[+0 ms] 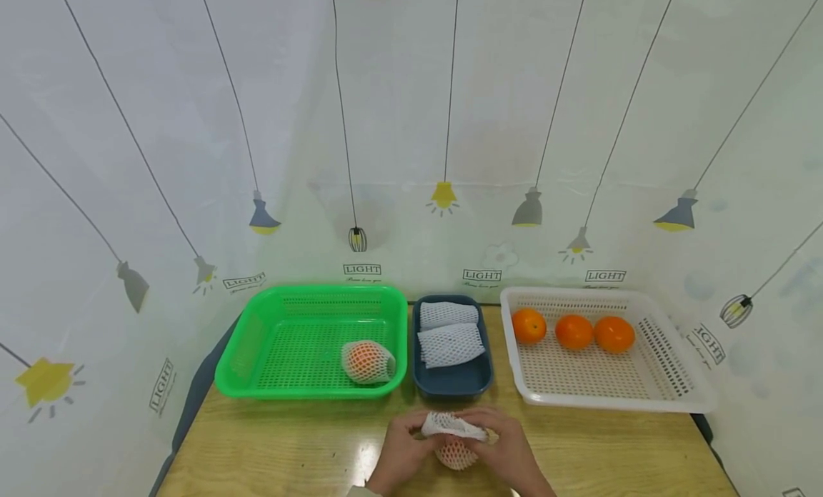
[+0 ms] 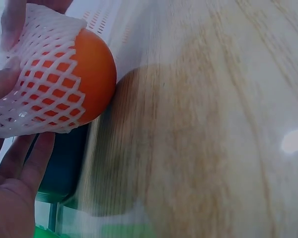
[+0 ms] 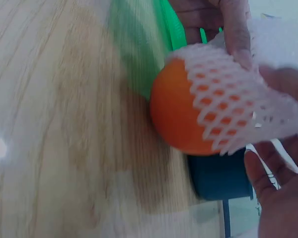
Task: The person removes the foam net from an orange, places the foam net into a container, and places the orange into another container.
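Note:
In the head view an orange (image 2: 97, 74) sits inside a white foam net sleeve (image 1: 454, 425) at the table's near side, between both hands. My left hand (image 1: 405, 445) grips the sleeve's left side, its thumb against the mesh. From the right, my right hand (image 1: 508, 447) holds the sleeve's opposite edge. The mesh covers much of the fruit in the wrist views, while one rounded end of the orange stays bare. The sleeve's loose end extends past the fruit between the fingers.
A green basket (image 1: 308, 393) at the left holds one net-wrapped orange (image 1: 366, 361). In the middle, a dark blue tray (image 1: 453, 388) holds foam sleeves (image 1: 450, 343). The white basket (image 1: 604, 400) at the right contains three bare oranges (image 1: 574, 332). A patterned curtain (image 1: 411, 126) hangs behind.

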